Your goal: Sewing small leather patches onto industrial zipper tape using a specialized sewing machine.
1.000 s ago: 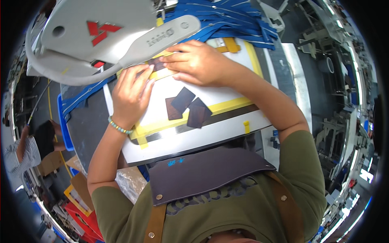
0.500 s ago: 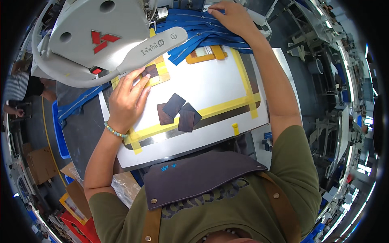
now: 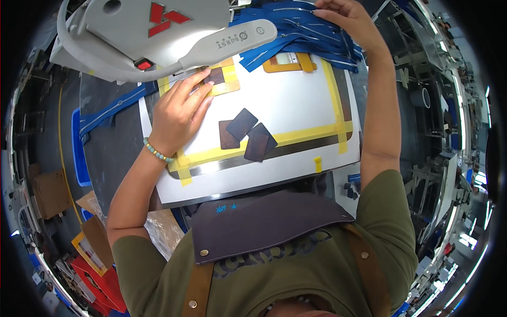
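Note:
My left hand (image 3: pixel 182 108), a beaded bracelet at its wrist, lies with fingers stretched over a yellow-taped template (image 3: pixel 230 85). Its fingertips touch a small dark rectangular patch (image 3: pixel 216 76) there. At the back, my right hand (image 3: pixel 348 18) is over a heap of blue zippers (image 3: pixel 301 31); thumb and index finger close together at the end of one zipper, though the grip is small in view. Between my arms, several loose dark patches (image 3: pixel 257 146) with rounded corners lie partly overlapping on the white work board (image 3: pixel 285 105).
A grey sewing-type machine head (image 3: pixel 121 37) with a long lamp arm (image 3: pixel 229 41) overhangs the back left. An amber template (image 3: pixel 290 64) lies before the zippers. More blue zippers (image 3: pixel 113 108) hang at the left, above a blue bin (image 3: pixel 80 153). Yellow tape (image 3: pixel 296 136) borders the board.
The whole view has shifted, so the machine and board appear farther right and higher. My right hand has moved a little right along the zippers. My left hand stays at the template.

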The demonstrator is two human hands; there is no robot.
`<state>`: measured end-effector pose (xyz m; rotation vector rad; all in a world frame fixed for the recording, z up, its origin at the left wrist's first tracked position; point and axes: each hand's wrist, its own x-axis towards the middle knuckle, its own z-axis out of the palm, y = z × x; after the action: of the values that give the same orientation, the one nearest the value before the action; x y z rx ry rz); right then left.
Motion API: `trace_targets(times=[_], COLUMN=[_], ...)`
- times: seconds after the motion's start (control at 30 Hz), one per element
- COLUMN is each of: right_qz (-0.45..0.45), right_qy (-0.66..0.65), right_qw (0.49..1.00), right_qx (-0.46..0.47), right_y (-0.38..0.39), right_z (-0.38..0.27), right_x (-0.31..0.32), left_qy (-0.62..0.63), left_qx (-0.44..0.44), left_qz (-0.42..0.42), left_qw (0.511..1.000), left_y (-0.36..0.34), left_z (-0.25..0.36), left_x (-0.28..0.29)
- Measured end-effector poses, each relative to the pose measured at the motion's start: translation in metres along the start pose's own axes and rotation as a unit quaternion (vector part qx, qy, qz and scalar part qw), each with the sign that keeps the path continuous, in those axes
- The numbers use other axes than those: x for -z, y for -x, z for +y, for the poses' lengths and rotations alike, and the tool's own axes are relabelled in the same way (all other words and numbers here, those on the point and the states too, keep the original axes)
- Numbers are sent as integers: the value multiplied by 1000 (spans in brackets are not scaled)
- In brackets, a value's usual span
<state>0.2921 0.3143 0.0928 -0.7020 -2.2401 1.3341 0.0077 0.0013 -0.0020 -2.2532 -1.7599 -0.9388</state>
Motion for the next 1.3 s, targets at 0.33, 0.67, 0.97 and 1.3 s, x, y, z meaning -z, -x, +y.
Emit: trace_targets(times=[0.33,0.67,0.97,1.3], right_qz=[-163,-190,-78,-33], right_qy=[192,192,273,5], right_qw=[967,960,959,999], right_qx=[41,70,21,36], right_y=[8,5,16,0], right_z=[-3,7,-7,-28], right_x=[-102,-108,-38,-126], left_qy=[-4,-12,1,8], left_qx=[-21,1,-14,30], left_qz=[48,-58,-50,-53], left_qw=[999,998,999,998], left_y=[6,2,-1,8], left_z=[-3,-1,-5,-5], left_x=[2,-7,-11,-7])
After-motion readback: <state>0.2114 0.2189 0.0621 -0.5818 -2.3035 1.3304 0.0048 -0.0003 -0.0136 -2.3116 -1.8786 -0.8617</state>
